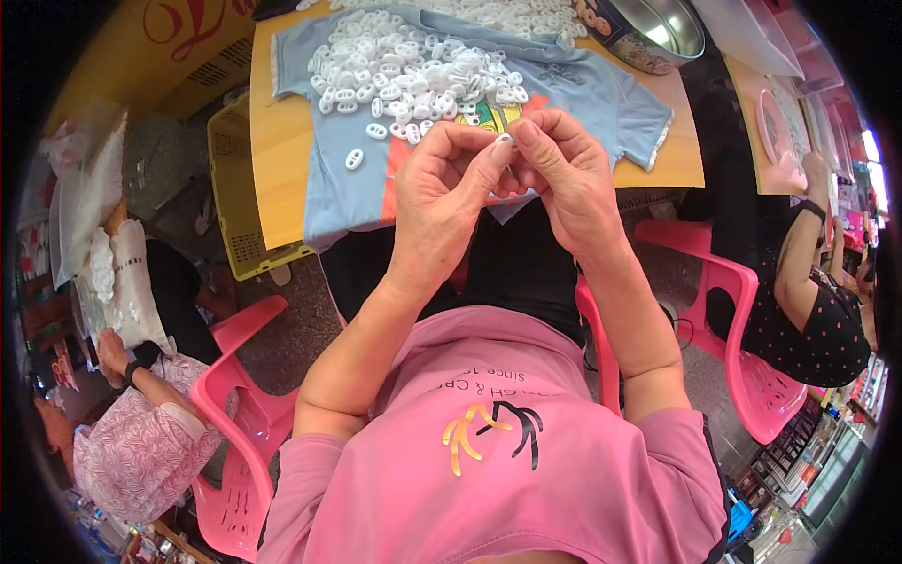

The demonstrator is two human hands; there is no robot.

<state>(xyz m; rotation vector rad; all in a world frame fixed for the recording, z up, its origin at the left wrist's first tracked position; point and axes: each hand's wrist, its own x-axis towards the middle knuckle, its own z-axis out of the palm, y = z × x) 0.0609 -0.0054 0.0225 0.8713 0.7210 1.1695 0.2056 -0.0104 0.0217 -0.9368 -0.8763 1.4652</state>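
My left hand (pixel 442 183) and my right hand (pixel 571 179) meet above the table's near edge, thumbs and fingers pinched together. Between the fingertips shows a sliver of a small white plastic piece (pixel 505 138); the fingers hide most of it. Just beyond lies a heap of small white oval plastic pieces (pixel 376 70), each with two holes. They rest on a light blue T-shirt (pixel 601 108) with a colourful print, spread over the table. One loose white oval piece (pixel 354 159) lies apart at the left, on the blue cloth.
The wooden table (pixel 282 169) has a round metal tin (pixel 658 33) at its far right. A yellow crate (pixel 235 188) stands to its left. Pink chairs (pixel 249 423) flank me. One person (pixel 141 432) sits at left, another person (pixel 817 301) at right, beside other tables.
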